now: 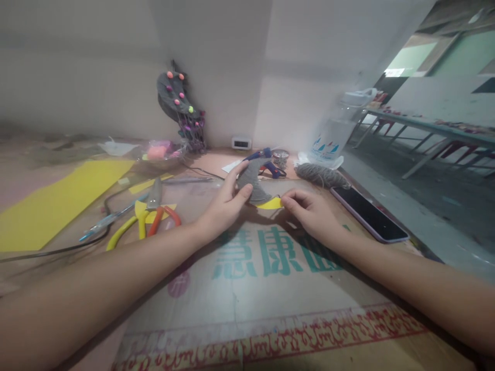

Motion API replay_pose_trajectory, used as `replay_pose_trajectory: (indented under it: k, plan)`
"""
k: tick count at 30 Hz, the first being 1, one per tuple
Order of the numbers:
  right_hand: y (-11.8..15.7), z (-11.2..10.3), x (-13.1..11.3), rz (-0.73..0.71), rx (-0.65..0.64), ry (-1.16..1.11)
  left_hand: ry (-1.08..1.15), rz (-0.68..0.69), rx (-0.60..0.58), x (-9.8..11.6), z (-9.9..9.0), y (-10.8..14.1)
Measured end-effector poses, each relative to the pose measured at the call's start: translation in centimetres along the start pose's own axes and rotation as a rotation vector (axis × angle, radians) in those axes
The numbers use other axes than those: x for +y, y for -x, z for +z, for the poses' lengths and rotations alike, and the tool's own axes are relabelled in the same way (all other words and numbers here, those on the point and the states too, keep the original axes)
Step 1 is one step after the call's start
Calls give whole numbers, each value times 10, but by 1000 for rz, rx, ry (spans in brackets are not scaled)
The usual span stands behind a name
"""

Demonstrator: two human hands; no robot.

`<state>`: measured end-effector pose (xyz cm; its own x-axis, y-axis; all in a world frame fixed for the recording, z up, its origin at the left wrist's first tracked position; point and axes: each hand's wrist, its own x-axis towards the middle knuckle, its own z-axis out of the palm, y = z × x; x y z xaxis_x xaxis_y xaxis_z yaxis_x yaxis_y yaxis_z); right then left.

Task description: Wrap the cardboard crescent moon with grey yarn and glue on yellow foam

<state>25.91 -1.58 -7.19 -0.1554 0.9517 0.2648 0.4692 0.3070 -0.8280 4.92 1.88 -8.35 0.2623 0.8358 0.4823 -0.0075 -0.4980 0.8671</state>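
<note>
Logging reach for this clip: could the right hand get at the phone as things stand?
Probably yes: the phone lies uncovered to the right of the right hand, though that hand would likely first have to release the yellow strip.

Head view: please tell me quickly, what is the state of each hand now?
Left hand: closed, holding the gray crescent piece.
Right hand: closed, pinching the end of the yellow strip.

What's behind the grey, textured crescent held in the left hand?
Behind the grey, textured crescent, dark-blue, plastic-looking parts show above and right of it, and a flat white piece at left. The crescent covers what lies between; whether the blue parts join is hidden.
</note>
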Motion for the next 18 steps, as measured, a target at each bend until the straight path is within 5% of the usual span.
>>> replay_pose_trajectory:
  k: [5, 8, 18]
  plan:
    - [-4, -4, 3, -165, 65, 38, 216, -125, -19, -10, 2, -4]
    - [-5, -6, 1, -73, 67, -96, 221, -115, -20, -8, 2, -4]
    - [-7, -1, 11, 172, -222, -442, 97, -38, -50, -6, 1, -2]
